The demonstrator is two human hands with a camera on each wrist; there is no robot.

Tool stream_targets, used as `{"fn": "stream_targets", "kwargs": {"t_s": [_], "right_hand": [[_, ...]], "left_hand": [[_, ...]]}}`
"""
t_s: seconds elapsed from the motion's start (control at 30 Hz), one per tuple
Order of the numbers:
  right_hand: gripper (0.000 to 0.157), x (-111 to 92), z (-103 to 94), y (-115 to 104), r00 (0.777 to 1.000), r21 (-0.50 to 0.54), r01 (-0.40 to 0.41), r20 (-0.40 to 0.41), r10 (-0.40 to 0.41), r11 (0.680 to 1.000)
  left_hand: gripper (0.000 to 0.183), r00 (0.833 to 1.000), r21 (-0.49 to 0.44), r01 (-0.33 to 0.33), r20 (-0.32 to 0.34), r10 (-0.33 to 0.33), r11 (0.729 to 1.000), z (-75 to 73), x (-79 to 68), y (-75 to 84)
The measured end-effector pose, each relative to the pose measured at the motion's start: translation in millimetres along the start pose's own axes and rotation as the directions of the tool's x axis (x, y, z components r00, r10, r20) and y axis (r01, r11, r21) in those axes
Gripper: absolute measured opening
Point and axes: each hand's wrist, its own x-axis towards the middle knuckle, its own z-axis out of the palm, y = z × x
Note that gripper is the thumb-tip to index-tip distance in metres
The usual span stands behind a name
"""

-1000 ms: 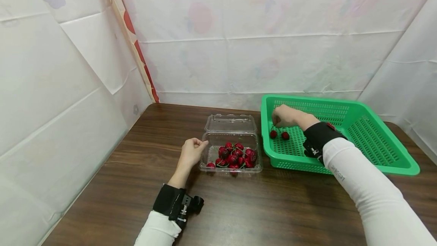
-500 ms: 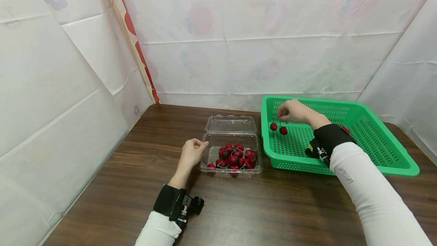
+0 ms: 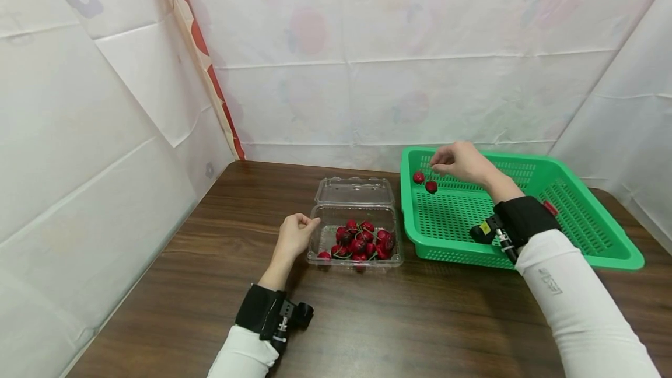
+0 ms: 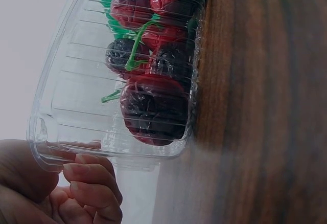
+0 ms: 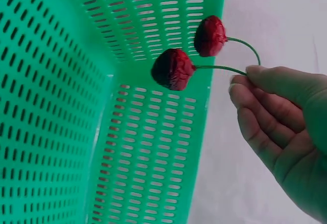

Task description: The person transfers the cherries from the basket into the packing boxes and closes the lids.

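Two dark red cherries (image 5: 173, 69) on curved green stems hang from my right hand (image 3: 464, 163), which pinches the stems between thumb and fingertips. They dangle over the left part of the green basket (image 3: 446, 256). My left hand (image 3: 295, 234) pinches the left rim of a clear plastic clamshell box (image 3: 328, 214) with thumb and fingers. A pile of red cherries (image 3: 358, 245) with green stems lies in that box. In the left wrist view, several cherries (image 4: 154, 110) press close behind the clear wall, and the fingers (image 4: 94, 183) meet at the box's corner.
The box's lid (image 3: 354, 191) is folded back toward the rear wall. The perforated basket stands to the right of the box on a dark wooden table (image 3: 378, 319). Pale patterned sheets (image 3: 336, 74) hang behind and at both sides.
My right hand has risen and shifted slightly right, lifting the two cherries up from the basket floor by their stems. The left hand and the box have stayed put.
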Motion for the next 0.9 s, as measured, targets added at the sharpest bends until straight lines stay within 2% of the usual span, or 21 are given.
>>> {"fn": "stream_targets", "kwargs": {"t_s": [0.23, 0.43, 0.63, 0.9], "right_hand": [[0.018, -6, -3.7, -12, 0.995, 0.04, 0.003, -0.1, 0.001, 0.999], [0.018, -10, -11.2, -21, 0.981, 0.116, 0.0, -0.194, 0.022, 0.993], [0.019, -13, -17.5, -35, 0.953, 0.147, 0.007, -0.302, 0.038, 0.989], [0.017, -21, -12.3, -65, 0.895, 0.169, 0.096, -0.446, -0.011, 0.981]], "left_hand": [[0.023, 1.0, 0.008, 0.011, 0.001, -0.011, 1.0, -0.2, 0.6, -1.0], [0.023, 1.0, -0.001, 0.008, 0.0, -0.008, 1.0, 0.5, 1.6, -1.7], [0.023, 1.0, -0.002, 0.0, -0.005, 0.0, 1.0, 0.6, 3.1, -2.4], [0.023, 1.0, 0.001, 0.001, -0.007, -0.001, 1.0, 0.1, 4.4, -2.4]]}}
